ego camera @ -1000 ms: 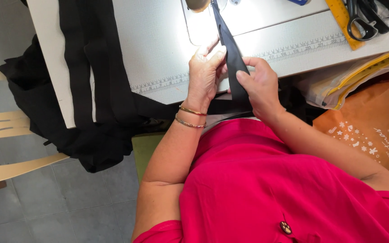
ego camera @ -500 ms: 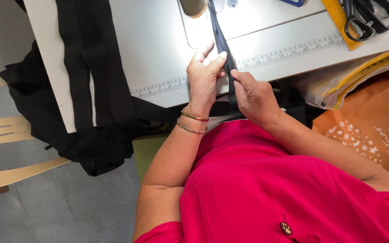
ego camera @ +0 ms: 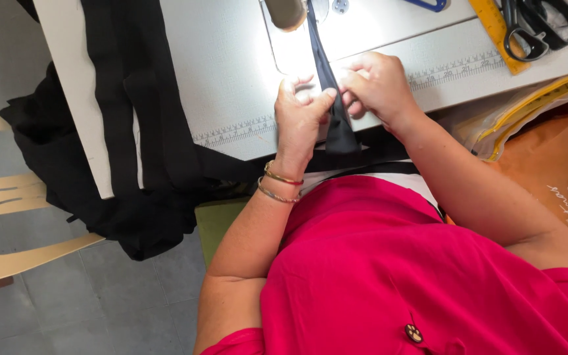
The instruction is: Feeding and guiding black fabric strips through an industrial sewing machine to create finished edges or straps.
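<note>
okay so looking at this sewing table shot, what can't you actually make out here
- Head view: the needle area under the sewing machine head is cut off by the top edge and washed out by its lamp.
- How the right hand grips the black strip: its fingertips curl out of sight.
- The scissors are cropped at the top edge.
- The strip's lower end runs below the table edge.

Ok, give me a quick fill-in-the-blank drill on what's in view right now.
1. Both hands, the left hand and the right hand, pinch a narrow strip of ____ fabric.
2. The left wrist wears two ____.
3. Beside the yellow ruler at the table's far right lie black-handled ____.

Missing words: black; bangles; scissors
</note>
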